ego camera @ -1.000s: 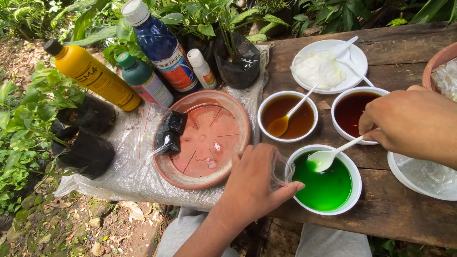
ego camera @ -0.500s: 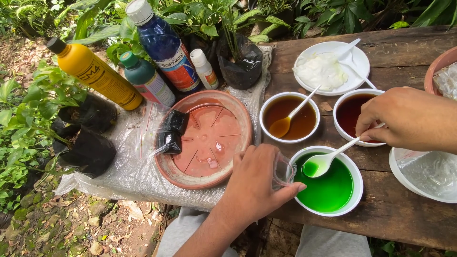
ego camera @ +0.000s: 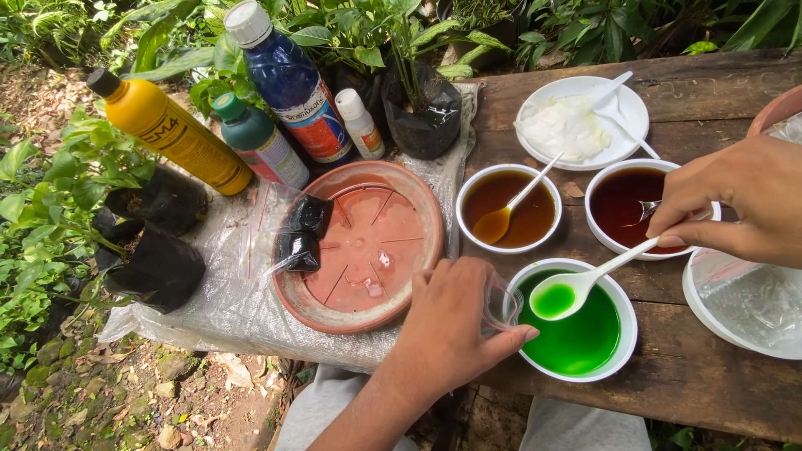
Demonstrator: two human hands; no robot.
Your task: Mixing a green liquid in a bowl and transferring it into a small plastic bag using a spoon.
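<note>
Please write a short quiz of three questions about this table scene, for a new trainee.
1. True or false: the white spoon in the right hand carries green liquid.
2. What does the left hand hold? A) a small clear plastic bag B) the yellow bottle C) the terracotta saucer
3. How many bowls hold brown liquid?

Key: 1. True. 2. A. 3. Two: one with a spoon resting in it, one darker, below the right hand.
</note>
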